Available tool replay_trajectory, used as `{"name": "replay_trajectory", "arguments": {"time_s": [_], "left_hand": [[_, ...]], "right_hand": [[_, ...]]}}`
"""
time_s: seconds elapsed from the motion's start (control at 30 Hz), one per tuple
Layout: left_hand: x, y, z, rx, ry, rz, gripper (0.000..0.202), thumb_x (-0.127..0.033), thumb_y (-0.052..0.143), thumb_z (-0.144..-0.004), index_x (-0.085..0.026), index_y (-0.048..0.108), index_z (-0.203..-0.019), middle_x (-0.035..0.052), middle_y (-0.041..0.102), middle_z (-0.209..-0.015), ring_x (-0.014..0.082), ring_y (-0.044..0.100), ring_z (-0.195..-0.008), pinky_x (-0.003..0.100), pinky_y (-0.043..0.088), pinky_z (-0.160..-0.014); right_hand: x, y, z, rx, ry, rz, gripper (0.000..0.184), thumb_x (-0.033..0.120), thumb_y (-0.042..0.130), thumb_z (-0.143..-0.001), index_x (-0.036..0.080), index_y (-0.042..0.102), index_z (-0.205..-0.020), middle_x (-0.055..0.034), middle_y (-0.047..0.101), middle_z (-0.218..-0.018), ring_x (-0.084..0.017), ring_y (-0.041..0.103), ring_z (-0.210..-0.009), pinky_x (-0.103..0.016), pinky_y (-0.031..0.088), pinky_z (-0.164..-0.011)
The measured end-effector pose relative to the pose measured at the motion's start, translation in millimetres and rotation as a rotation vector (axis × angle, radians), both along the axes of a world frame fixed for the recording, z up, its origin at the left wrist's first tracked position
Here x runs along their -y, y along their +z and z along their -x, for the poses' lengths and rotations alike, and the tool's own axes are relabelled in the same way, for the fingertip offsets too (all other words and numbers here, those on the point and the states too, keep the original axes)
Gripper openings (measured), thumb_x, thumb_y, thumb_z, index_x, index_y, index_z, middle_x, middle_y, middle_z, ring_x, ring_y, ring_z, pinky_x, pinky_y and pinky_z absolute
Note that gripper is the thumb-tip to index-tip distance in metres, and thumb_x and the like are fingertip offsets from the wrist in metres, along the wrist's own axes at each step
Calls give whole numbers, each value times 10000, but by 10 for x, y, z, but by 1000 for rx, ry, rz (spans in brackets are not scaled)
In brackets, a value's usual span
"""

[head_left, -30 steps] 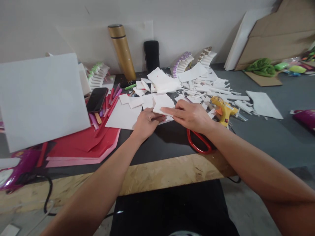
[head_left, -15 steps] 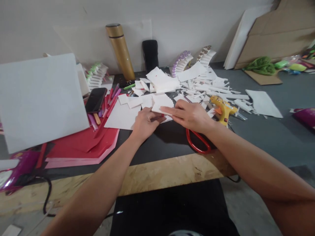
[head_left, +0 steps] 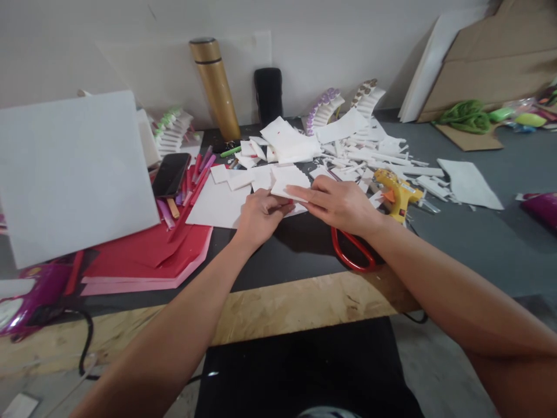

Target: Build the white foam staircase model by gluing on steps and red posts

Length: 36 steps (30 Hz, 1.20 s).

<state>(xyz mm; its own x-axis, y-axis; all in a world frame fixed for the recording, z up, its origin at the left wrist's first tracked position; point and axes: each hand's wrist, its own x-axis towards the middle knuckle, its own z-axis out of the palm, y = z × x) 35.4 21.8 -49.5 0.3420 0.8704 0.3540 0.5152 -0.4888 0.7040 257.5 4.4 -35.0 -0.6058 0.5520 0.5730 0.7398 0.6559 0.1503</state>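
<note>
My left hand point(head_left: 260, 216) pinches the near edge of a white foam piece with a stepped edge point(head_left: 288, 179) at the middle of the dark mat. My right hand point(head_left: 339, 203) lies on the same piece from the right, fingers stretched out flat and pressing on it. More white foam squares point(head_left: 237, 178) lie just left of it, on a larger white sheet point(head_left: 216, 206). Red-handled scissors point(head_left: 352, 251) lie under my right wrist. A yellow glue gun point(head_left: 397, 193) rests right of my right hand.
A big white board point(head_left: 73, 168) stands at left over red and pink sheets point(head_left: 148, 255). A phone point(head_left: 171, 174), pens, a gold flask point(head_left: 215, 87), a black case point(head_left: 268, 96) and foam stair models point(head_left: 324, 110) are behind. Foam scraps point(head_left: 374, 154) spread right. Cardboard point(head_left: 491, 64) leans on the wall.
Both hands stay on the foam piece with only slight shifts. The view has drifted a little.
</note>
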Motion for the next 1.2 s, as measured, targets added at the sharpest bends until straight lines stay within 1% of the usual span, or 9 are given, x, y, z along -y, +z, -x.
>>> {"name": "replay_trajectory", "arguments": {"time_s": [0.3, 0.47, 0.53, 0.6, 0.7, 0.73, 0.9, 1.07, 1.2], "left_hand": [[-2, -30, 8, 23, 7, -23, 179, -282, 674, -868, -226, 827, -943, 59, 740, -870, 223, 646, -887, 377, 504, -825], [-12, -38, 17, 39, -27, -25, 189, -236, 652, -874, -248, 825, -951, 38, 736, -846, 204, 642, -867, 346, 495, -798], [-10, -34, 14, 42, -26, -17, 177, -217, 654, -869, -246, 825, -900, 32, 722, -809, 198, 638, -842, 336, 492, -765], [-9, -33, 13, 51, -17, -7, 171, -211, 660, -862, -231, 812, -788, 29, 687, -741, 190, 628, -791, 326, 486, -721], [-11, -40, 13, 59, -2, -1, 231, -215, 665, -858, -206, 768, -651, 33, 637, -675, 184, 613, -737, 323, 479, -684], [-12, -41, 14, 58, -5, 0, 226, -215, 661, -860, -207, 772, -664, 35, 642, -683, 187, 618, -747, 326, 484, -693], [-1, -12, 10, 30, -4, 19, 149, -248, 677, -856, -247, 821, -894, 48, 720, -837, 220, 654, -899, 370, 520, -825], [31, 24, 12, 39, 37, 86, 125, -286, 754, -792, -223, 812, -883, 75, 712, -967, 232, 666, -948, 400, 543, -865], [34, 22, 7, 16, 59, 85, 115, -290, 777, -768, -204, 810, -837, 85, 689, -949, 229, 661, -911, 411, 545, -860]], "right_hand": [[13, 38, 13, 5, 1, -9, 388, 280, 468, -1042, 314, 639, -1388, -36, 626, -876, -114, 521, -677, -233, 306, -522], [13, 42, 2, 32, -6, 1, 398, 267, 442, -1050, 333, 634, -1392, -32, 605, -868, -108, 505, -680, -227, 303, -525], [5, 31, -5, 42, -9, -7, 401, 265, 435, -1050, 340, 635, -1390, -29, 600, -862, -105, 498, -674, -226, 297, -522], [-6, 16, -10, 39, -9, -17, 401, 267, 436, -1050, 349, 634, -1390, -25, 598, -862, -103, 486, -664, -227, 292, -519], [-17, -5, -12, 18, 1, -29, 402, 261, 442, -1048, 353, 632, -1390, -21, 595, -859, -103, 475, -656, -231, 288, -518], [-17, -8, -11, 14, 1, -27, 403, 261, 442, -1047, 352, 630, -1391, -21, 594, -857, -104, 473, -656, -232, 288, -518], [4, 7, 1, 7, -3, 20, 403, 268, 456, -1037, 330, 616, -1402, -27, 603, -881, -112, 490, -673, -233, 304, -523], [13, 39, 5, 1, -28, 13, 423, 275, 458, -1031, 243, 579, -1434, -51, 627, -910, -133, 554, -723, -238, 333, -532], [15, 46, 5, 1, -12, 10, 411, 281, 449, -1038, 240, 592, -1421, -53, 636, -913, -140, 572, -727, -245, 347, -540]]}}
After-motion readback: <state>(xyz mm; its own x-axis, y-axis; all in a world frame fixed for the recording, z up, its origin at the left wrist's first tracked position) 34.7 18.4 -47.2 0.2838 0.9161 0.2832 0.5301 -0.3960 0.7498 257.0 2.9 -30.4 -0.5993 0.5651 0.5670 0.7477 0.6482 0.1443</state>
